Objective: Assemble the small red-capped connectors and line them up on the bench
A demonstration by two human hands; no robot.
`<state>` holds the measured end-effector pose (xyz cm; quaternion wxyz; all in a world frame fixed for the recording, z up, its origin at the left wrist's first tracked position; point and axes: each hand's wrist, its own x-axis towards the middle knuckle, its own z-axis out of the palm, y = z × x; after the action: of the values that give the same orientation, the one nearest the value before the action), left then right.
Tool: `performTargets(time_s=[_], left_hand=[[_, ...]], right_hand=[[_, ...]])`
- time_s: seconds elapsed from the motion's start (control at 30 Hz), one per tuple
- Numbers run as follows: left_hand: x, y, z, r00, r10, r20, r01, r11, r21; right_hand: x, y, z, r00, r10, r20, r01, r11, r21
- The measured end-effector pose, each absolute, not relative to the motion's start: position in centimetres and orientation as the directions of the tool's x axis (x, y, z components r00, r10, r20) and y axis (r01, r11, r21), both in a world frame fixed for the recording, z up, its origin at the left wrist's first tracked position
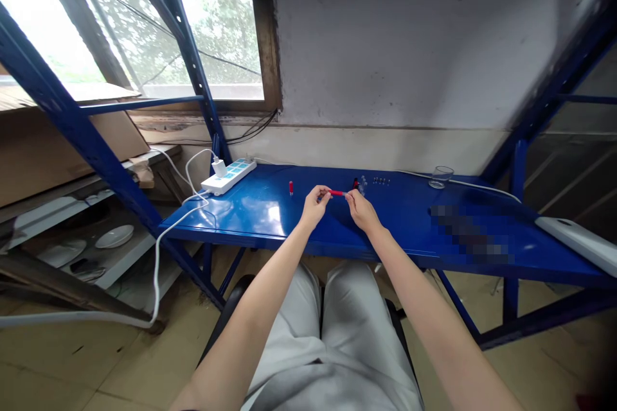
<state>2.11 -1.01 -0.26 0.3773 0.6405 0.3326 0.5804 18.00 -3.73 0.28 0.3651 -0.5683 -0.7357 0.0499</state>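
A slim red pen-like tube [337, 192] is held level above the blue table, one end in each hand. My left hand [315, 207] pinches its left end with the fingertips. My right hand [362, 209] grips the right end, where a paler tip shows at the fingers. Just beyond the right hand lie small clear pieces [363, 183] and a small red and black item [355, 183], partly hidden by it. Several tiny metallic-looking parts [381, 181] sit in rows farther right. To the left of my hands, a short red cylinder [291, 188] stands upright.
The blue table [250, 202] carries a white power strip [230, 176] with a plugged-in charger at its left. A clear glass [440, 177] stands at the back right, near a white cable. A blurred dark patch [470, 231] and a white device [578, 241] are at right.
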Motion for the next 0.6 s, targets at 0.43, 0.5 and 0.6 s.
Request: performTargets(time_s=[0.43, 0.5, 0.6], left_hand=[[1.57, -1.09, -0.85, 0.168, 0.847, 0.504, -0.036, -0.505, 0.862], [1.61, -1.11, -0.92, 0.186, 0.851, 0.491, -0.034, -0.494, 0.869], [1.75, -1.17, -0.91, 0.202, 0.876, 0.438, -0.051, -0.437, 0.898]], right_hand=[[17.68, -4.0, 0.29, -0.157, 0.879, 0.451, 0.815, 0.374, -0.444], [17.69, -3.92, 0.13, -0.158, 0.87, 0.468, 0.821, 0.379, -0.427], [17.68, -3.85, -0.04, -0.149, 0.843, 0.518, 0.828, 0.393, -0.401]])
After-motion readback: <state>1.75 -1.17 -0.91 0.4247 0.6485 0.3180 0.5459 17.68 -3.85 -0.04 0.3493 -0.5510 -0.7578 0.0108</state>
